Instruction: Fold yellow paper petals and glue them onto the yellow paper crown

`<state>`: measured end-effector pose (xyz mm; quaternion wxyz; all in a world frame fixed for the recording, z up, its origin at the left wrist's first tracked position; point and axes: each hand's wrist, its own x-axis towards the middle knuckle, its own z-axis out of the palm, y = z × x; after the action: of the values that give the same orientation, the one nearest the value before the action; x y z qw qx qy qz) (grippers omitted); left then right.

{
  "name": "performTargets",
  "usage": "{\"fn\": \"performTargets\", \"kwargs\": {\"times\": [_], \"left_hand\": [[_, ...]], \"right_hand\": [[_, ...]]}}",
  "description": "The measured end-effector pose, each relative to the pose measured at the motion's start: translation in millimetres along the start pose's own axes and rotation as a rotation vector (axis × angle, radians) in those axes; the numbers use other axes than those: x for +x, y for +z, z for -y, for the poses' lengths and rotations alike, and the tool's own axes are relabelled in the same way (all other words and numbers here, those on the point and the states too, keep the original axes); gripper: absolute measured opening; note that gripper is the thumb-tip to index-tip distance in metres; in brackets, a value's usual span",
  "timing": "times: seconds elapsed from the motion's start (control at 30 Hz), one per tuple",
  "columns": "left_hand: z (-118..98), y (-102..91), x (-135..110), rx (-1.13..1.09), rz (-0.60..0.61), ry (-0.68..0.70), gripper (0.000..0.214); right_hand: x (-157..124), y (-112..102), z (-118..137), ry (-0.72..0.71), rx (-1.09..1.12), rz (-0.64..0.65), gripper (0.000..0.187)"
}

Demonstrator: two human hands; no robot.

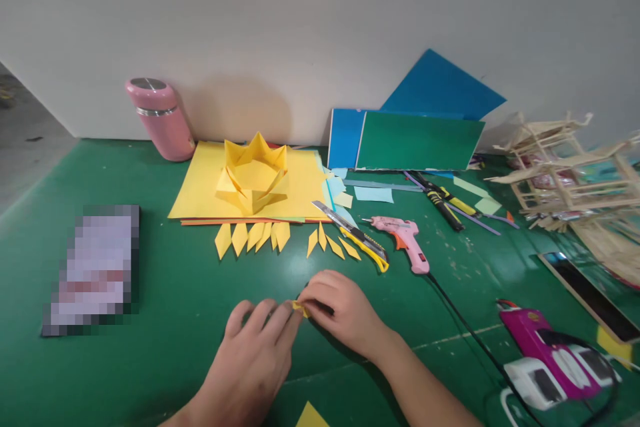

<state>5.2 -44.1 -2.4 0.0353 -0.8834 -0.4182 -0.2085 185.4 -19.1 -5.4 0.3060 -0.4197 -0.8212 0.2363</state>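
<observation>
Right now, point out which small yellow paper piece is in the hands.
The yellow piece held between the left hand and right hand; the yellow diamonds lie on the green table.

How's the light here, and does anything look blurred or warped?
All in the head view: pale glare on the green table near the right hand; soft shadow on the wall behind the yellow paper crown; pink flask leaning, perhaps lens distortion; coarse pixel blocks hiding an object at left.

Yellow paper piece [301, 308]: one, small, mostly covered, full outline unclear; held between left hand [263, 340] and right hand [343, 307], centre, near part of worktop [170, 293].
</observation>
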Motion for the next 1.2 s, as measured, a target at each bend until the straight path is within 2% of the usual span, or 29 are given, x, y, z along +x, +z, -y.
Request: {"fn": "performTargets", "kwargs": {"times": [0.13, 0.67, 1.2], "left_hand": [[2.3, 0.2, 0.4, -0.007, 0.030, -0.017, 0.027], [7.3, -2.8, 4.0, -0.114, 0.080, -0.015, 0.033], [6.2, -4.6, 5.2, -0.039, 0.086, 0.006, 0.026]], "right_hand": [[-2.1, 1.1, -3.3, -0.039, -0.050, 0.036, 0.017], [-0.5, -4.8, 0.5, -0.025, -0.091, 0.088, 0.019], [-3.1, -13.4, 3.9, -0.025, -0.119, 0.120, 0.018]]}}
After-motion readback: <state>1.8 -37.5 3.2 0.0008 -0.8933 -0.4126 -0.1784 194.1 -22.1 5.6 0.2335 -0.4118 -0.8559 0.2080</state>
